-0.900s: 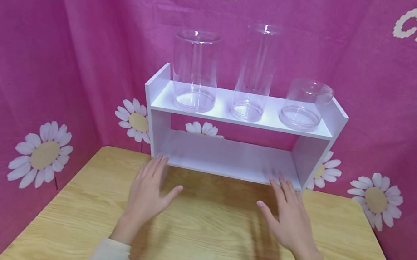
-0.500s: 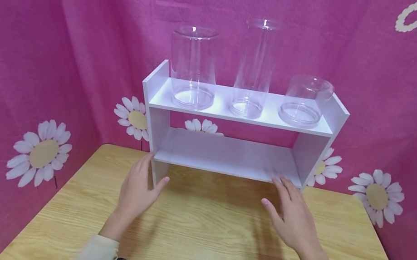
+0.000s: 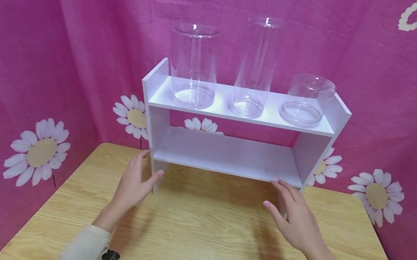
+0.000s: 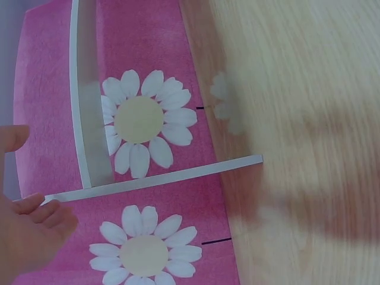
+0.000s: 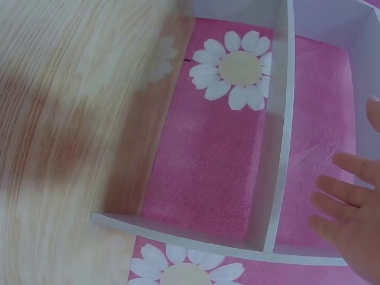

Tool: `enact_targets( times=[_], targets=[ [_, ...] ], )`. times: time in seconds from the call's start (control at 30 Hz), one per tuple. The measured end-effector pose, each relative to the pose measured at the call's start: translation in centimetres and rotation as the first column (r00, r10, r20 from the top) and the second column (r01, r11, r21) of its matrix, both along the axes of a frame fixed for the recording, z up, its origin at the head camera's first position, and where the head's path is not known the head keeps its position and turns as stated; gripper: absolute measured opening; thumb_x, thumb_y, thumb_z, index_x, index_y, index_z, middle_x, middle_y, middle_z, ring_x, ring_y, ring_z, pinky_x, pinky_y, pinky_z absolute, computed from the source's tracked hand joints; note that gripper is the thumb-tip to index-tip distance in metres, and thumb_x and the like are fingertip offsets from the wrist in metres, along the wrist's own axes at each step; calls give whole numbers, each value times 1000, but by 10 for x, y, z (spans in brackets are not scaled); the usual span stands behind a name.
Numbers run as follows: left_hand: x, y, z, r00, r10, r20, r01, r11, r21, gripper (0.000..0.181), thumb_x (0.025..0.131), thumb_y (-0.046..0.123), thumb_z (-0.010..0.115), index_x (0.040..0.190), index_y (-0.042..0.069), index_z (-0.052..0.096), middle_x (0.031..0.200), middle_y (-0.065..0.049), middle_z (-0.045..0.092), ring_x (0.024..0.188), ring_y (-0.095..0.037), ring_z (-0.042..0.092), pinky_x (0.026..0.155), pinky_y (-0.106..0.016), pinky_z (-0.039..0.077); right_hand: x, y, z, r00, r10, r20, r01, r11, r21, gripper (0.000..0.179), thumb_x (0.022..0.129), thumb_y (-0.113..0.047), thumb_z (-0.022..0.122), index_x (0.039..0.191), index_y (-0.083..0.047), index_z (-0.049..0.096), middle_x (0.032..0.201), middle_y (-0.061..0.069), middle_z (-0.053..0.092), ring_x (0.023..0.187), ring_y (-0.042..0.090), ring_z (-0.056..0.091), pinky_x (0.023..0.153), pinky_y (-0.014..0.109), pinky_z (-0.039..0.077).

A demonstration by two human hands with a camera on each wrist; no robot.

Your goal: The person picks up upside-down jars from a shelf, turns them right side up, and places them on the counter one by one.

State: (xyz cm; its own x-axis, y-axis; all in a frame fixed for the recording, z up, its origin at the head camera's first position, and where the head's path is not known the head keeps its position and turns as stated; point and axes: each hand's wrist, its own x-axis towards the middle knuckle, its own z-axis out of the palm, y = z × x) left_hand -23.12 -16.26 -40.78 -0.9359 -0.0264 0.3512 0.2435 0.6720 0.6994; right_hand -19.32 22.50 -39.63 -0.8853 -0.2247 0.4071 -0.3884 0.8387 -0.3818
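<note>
Clear vessels (image 3: 254,73) atop shelf (image 3: 225,153), pink curtain (image 3: 87,36) behind

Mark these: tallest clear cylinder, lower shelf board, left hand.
Tallest clear cylinder (image 3: 255,69), head view, middle of its wall.
Lower shelf board (image 3: 227,154), head view, top face.
Left hand (image 3: 133,186), head view, back of the hand.

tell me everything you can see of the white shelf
The white shelf has two flat side panels joined by an upper board and a lower board, smooth, possibly laminated wood. Its back is open, showing pink cloth behind. The panels rise above the upper board, which bears three clear containers. It stands upright toward the far edge of the wooden table. The left hand and right hand are close to its sides; whether they touch it is unclear.
</note>
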Motion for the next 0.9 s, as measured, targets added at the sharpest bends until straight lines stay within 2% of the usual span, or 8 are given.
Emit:
enact_targets(
  times=[0.13,0.3,0.5,0.6,0.67,0.77,0.83,0.9],
  targets=[
    [-8,-2,5,1000,-8,-22,10,994,113,62,91,21,64,141,-3,35,139,-24,46,130,-40,43,111,-53,37,1,1,3,999,34,20,-33,999,-24,55,93,-36,61,138,-7,48,143,18,46,132,37,43,103,61,40],
    [-16,-4,10,998,12,-58,4,966,260,52,88,7,65,132,-8,43,132,-26,52,125,-39,49,110,-47,40,3,1,8,997,71,20,-70,997,-41,53,92,-32,63,137,-7,49,142,16,48,132,36,44,105,59,39],
    [-25,-10,15,1000,-22,-3,21,924,381,46,89,4,64,130,-9,46,127,-28,55,120,-38,53,109,-41,44,6,1,14,994,101,42,-99,994,-47,53,92,-29,65,137,-6,48,141,16,49,130,36,45,101,58,43],
    [-29,-15,18,998,-45,33,29,926,376,44,91,6,63,129,-7,47,126,-27,56,118,-34,56,105,-33,47,6,1,17,993,117,30,-116,992,-42,53,91,-28,66,136,-5,49,138,16,52,127,34,48,96,54,47],
    [-32,-18,19,997,-55,51,33,931,363,42,91,7,63,128,-6,49,124,-26,58,113,-26,59,99,-22,50,5,1,19,991,131,19,-130,991,-39,52,91,-27,66,135,-5,50,137,15,53,126,33,49,98,52,46],
    [-38,-25,19,996,-68,51,45,931,362,37,91,8,63,124,-6,53,121,-26,61,100,-6,61,87,-8,50,3,2,23,988,151,7,-151,988,-40,51,90,-26,67,133,-5,51,135,14,55,127,32,49,103,53,41],
    [-42,-28,20,996,-75,39,55,929,366,34,90,7,64,120,-6,56,119,-27,62,91,6,58,81,-4,48,2,2,26,987,159,9,-159,987,-37,49,90,-26,66,133,-6,52,134,13,56,127,31,49,103,52,41],
    [-46,-31,19,997,-76,23,62,926,373,32,90,7,64,117,-7,59,117,-29,63,84,12,56,79,-4,48,2,1,30,985,173,15,-172,984,-46,48,91,-25,66,132,-6,53,132,13,57,126,31,51,102,52,42]
  ],
)
